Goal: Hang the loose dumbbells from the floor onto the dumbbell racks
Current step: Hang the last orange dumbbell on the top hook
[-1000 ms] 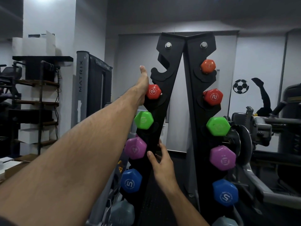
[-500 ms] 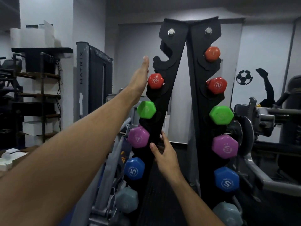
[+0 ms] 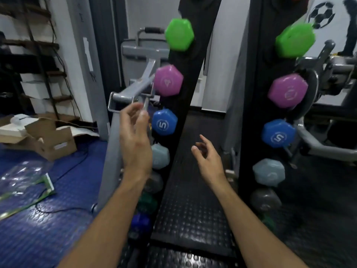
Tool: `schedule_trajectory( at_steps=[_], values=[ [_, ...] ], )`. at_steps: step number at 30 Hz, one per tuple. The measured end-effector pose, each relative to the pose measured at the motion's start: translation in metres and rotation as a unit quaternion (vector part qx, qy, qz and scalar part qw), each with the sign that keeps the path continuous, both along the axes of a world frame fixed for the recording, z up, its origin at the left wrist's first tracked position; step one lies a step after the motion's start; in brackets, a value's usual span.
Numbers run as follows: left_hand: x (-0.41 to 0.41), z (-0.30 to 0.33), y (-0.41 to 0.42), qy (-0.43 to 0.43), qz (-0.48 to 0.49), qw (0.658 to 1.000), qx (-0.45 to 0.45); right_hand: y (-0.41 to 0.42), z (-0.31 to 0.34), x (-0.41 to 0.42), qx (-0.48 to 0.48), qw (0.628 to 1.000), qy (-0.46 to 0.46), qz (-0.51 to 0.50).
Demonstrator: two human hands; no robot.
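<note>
Black studded mat between blue floor (cardboard boxes, plastic wrap) and grey machines | dumbbells hang on both rack uprights | left hand, right hand — fingers loosely spread, empty.

dumbbells hang on rack, boxes left.

Dumbbell heads present a smooth, glossy coloured coating; rack uprights are matt black; black floor mat is studded rubber; blue flooring is glossy and embossed; boxes are matt brown cardboard.
</note>
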State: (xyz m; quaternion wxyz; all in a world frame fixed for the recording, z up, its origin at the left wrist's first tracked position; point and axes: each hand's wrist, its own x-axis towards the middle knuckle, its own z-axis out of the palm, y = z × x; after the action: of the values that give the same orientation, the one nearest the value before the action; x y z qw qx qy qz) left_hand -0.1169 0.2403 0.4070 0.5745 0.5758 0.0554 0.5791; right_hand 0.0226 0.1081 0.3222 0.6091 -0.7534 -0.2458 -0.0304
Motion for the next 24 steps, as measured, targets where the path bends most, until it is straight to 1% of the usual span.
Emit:
schedule_trajectory(
  at_steps=[3, 6, 9, 12, 14, 17, 19, 21, 24],
  values=[
    [-0.005, -0.089, -0.006, 0.072, 0.071, 0.994, -0.031, -0.013, -0.053, -0.003, -0.051, 0.996, 0.067, 0.010],
    [-0.004, -0.184, -0.011, 0.175, 0.111, 0.973, -0.105, -0.021, -0.106, -0.007, -0.111, 0.985, 0.132, 0.021],
    [-0.013, -0.273, -0.019, 0.296, 0.112, 0.928, -0.195, -0.025, -0.163, -0.014, -0.171, 0.968, 0.181, 0.038],
    [-0.025, -0.346, -0.030, 0.407, 0.109, 0.876, -0.236, -0.024, -0.225, -0.019, -0.234, 0.947, 0.214, 0.059],
    [-0.031, -0.383, -0.032, 0.486, 0.078, 0.836, -0.242, -0.021, -0.263, -0.021, -0.270, 0.932, 0.229, 0.074],
    [-0.040, -0.441, -0.027, 0.617, 0.004, 0.756, -0.219, -0.014, -0.317, -0.030, -0.314, 0.914, 0.237, 0.102],
    [-0.049, -0.482, -0.025, 0.675, -0.052, 0.695, -0.241, -0.009, -0.353, -0.037, -0.348, 0.899, 0.237, 0.121],
    [-0.059, -0.519, -0.025, 0.704, -0.076, 0.640, -0.298, -0.004, -0.385, -0.044, -0.384, 0.881, 0.236, 0.145],
    [-0.071, -0.538, -0.032, 0.707, -0.128, 0.568, -0.402, 0.004, -0.425, -0.052, -0.427, 0.856, 0.233, 0.172]
  ],
)
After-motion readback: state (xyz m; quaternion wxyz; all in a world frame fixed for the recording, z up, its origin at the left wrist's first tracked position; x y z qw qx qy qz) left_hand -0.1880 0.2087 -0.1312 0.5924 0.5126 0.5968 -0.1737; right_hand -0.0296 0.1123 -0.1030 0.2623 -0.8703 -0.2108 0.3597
